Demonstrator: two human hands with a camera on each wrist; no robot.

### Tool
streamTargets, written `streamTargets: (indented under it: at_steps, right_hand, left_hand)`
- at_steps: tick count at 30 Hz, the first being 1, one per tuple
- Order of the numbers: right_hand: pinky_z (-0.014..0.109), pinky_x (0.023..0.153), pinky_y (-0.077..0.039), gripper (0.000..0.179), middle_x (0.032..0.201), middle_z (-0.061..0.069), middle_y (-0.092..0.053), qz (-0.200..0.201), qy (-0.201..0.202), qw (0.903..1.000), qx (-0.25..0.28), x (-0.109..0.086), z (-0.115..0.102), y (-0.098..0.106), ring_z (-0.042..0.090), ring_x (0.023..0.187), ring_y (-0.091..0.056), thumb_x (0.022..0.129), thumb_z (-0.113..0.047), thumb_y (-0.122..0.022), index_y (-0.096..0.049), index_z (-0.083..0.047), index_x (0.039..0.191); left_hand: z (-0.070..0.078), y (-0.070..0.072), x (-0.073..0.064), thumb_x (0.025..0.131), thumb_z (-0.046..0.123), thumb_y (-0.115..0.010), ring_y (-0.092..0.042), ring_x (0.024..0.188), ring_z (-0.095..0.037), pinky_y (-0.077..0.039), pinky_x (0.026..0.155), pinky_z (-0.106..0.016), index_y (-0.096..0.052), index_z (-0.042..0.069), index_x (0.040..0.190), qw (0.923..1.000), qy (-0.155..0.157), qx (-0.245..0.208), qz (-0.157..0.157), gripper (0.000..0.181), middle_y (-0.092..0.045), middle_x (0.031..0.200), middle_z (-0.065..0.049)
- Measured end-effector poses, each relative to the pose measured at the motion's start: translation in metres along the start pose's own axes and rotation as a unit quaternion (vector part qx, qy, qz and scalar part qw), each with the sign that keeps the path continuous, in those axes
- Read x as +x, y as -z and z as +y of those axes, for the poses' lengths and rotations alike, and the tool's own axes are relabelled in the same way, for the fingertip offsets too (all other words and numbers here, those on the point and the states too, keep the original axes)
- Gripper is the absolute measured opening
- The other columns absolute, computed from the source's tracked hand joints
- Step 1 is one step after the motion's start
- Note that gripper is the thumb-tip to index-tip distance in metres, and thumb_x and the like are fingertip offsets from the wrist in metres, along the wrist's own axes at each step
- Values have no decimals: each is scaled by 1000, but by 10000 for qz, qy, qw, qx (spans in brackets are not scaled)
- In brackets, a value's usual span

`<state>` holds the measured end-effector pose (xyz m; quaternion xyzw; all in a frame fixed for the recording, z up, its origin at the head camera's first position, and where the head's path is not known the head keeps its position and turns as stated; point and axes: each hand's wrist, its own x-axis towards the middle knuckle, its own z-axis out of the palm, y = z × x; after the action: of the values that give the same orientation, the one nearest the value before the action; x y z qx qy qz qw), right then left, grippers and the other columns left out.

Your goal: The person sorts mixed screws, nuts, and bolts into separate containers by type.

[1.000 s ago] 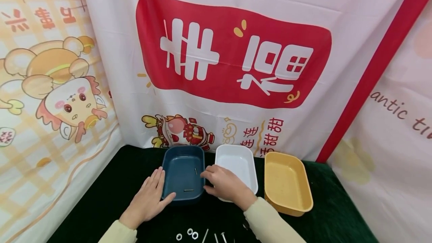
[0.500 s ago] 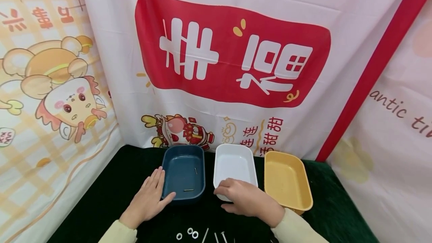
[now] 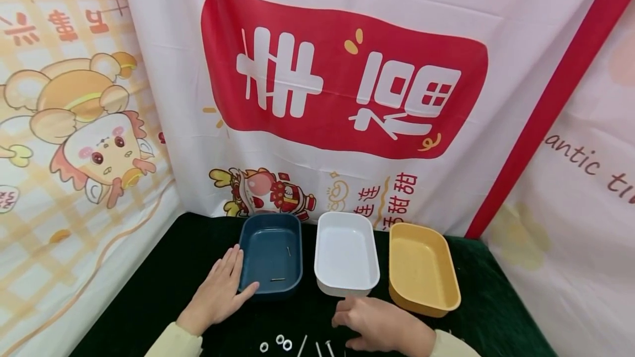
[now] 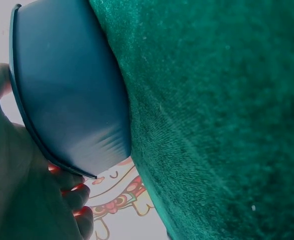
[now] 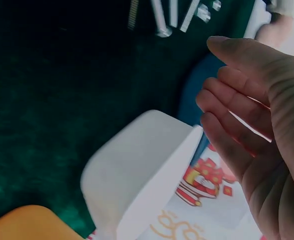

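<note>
My left hand (image 3: pixel 215 291) rests with straight fingers along the left rim of the dark blue bin (image 3: pixel 263 244). Two small screws lie inside it, one short screw (image 3: pixel 278 279) near the front and another (image 3: pixel 288 251) farther back. My right hand (image 3: pixel 377 321) hovers just in front of the white bin (image 3: pixel 347 252). In the right wrist view its fingers (image 5: pixel 232 100) curve loosely, with nothing between them and the thumb. Near it on the cloth are a bolt (image 3: pixel 329 349) with a flat head, a thin screw (image 3: pixel 302 346) and several hex nuts (image 3: pixel 288 345).
A yellow bin (image 3: pixel 424 266) stands to the right of the white one. All three bins sit on a dark green velvet cloth (image 3: pixel 496 302). A printed white curtain (image 3: pixel 347 186) hangs right behind them.
My right hand has moved from the blue bin's right rim, past the front of the white bin, down and right toward the loose hardware. The left hand has stayed in place.
</note>
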<state>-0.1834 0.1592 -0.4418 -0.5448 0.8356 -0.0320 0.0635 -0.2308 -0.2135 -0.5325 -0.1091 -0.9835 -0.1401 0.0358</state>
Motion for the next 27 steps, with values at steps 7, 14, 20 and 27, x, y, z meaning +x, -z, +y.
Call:
streamTargets:
  at_steps: [7,14,20,27]
  right_hand:
    - [9,70,-52,32,104,-13,-67,-631,-372,9960,515,-6,2,-22,-10,86,-58,85,-32,-71,-65,-28,117]
    - [5,71,-46,26,100,-17,-64,-655,22,9957,658,-7,4,-45,-12,85,-54,92,-38,-61,-65,-30,116]
    - [1,67,-41,24,95,-19,-61,-533,346,9974,347,-5,4,-60,-13,81,-50,96,-44,-53,-66,-33,112]
    - [-1,66,-39,22,90,-22,-61,-557,520,9970,145,-4,3,-62,-15,77,-48,96,-46,-51,-66,-34,108]
  left_hand:
    - [0,0,0,84,83,-26,-15,151,-34,-16,119,-58,-18,5,154,10000,7,-2,-19,105,-12,163,-13]
    - [0,0,1,82,84,-25,-15,150,-34,-17,119,-59,-18,5,154,10000,26,-1,-58,107,-12,163,-13]
    - [1,0,1,83,83,-27,-15,150,-34,-17,119,-59,-18,6,154,10000,22,-1,-67,105,-12,163,-13]
    - [1,0,-1,85,80,-32,-15,150,-35,-16,119,-59,-18,5,154,9999,51,-54,-69,102,-12,163,-13]
